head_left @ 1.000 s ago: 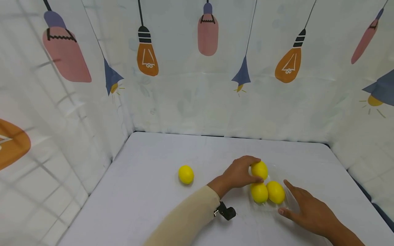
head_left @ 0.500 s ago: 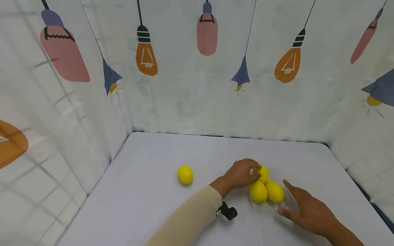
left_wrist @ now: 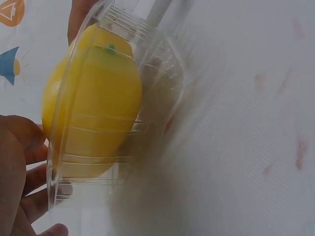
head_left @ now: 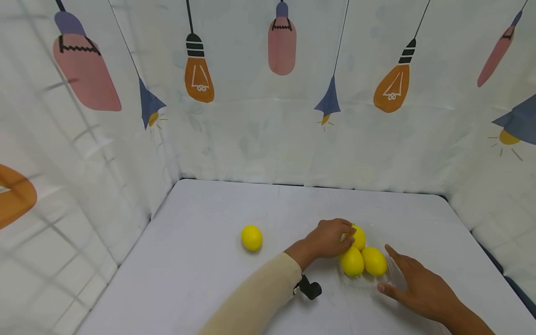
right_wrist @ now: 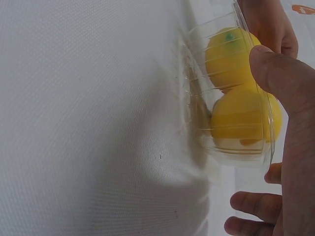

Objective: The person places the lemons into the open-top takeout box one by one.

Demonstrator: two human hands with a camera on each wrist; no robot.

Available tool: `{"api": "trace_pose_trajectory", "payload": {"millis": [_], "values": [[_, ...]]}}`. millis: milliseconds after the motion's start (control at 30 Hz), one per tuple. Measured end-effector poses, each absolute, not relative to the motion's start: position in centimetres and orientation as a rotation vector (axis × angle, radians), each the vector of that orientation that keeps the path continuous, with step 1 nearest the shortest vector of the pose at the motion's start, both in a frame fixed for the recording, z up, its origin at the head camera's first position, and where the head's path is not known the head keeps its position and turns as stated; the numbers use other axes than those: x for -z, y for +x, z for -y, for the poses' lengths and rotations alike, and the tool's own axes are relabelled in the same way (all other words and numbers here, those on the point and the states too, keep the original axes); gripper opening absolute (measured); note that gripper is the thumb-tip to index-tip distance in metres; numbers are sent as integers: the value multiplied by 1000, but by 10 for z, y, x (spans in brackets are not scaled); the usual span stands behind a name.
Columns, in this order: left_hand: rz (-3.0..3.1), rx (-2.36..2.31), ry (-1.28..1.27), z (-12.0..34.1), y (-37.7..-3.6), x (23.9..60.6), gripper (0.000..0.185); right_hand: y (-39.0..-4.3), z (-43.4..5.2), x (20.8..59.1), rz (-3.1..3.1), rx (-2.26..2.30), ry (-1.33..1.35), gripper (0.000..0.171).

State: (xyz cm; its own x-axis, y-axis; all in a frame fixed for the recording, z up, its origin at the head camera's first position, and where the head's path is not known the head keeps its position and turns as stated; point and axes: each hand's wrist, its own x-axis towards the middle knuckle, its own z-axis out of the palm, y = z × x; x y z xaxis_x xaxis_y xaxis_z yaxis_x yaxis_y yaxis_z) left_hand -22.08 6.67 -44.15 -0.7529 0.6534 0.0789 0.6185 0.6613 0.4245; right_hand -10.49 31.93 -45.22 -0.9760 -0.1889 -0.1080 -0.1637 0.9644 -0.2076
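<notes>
A clear plastic container (right_wrist: 238, 156) stands on the table with three yellow lemons in it. My left hand (head_left: 328, 238) reaches across from the left, its fingers and thumb bent on the rear lemon (head_left: 359, 237) and covering part of it. In front of that one lie the left front lemon (head_left: 351, 263) and the right front lemon (head_left: 374, 262), side by side. My right hand (head_left: 420, 289) is at the container's right side, fingers and thumb spread apart; the right wrist view puts its thumb (right_wrist: 268, 64) at the rim. A green stem mark shows on a lemon (left_wrist: 106, 103) through the wall.
One more lemon (head_left: 251, 238) sits on the white table (head_left: 209, 279), left of my left hand. A black device (head_left: 309, 288) is strapped under my left wrist. White curtains (head_left: 259, 139) printed with lamps enclose the back and sides.
My left hand has lowered the rear lemon into the container, behind the other two, and its fingers have slid slightly down and left on it. The right hand stays in place.
</notes>
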Motion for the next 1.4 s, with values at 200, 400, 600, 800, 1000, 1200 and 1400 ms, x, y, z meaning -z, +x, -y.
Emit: {"api": "trace_pose_trajectory", "payload": {"millis": [200,400,600,800,1000,1200,1400], "values": [[-2818,-639,1111,-61,-218,437,40,-106,-318,452,-2982,300,-264,116],[-2852,-673,1177,-45,-210,427,39,-107,-316,452,-2962,301,-244,118],[-2856,-703,1232,-25,-205,418,42,-107,-316,452,-2955,305,-237,118],[-2834,-769,1245,-4,-200,413,48,-107,-316,452,-2971,291,-239,119],[-2840,-831,1231,23,-198,411,51,-105,-317,453,-2987,311,-266,116],[-2856,-880,1230,49,-197,411,52,-103,-319,455,-3006,319,-277,115],[-2862,-909,1178,69,-192,411,52,-104,-318,453,-2988,305,-272,116]]}}
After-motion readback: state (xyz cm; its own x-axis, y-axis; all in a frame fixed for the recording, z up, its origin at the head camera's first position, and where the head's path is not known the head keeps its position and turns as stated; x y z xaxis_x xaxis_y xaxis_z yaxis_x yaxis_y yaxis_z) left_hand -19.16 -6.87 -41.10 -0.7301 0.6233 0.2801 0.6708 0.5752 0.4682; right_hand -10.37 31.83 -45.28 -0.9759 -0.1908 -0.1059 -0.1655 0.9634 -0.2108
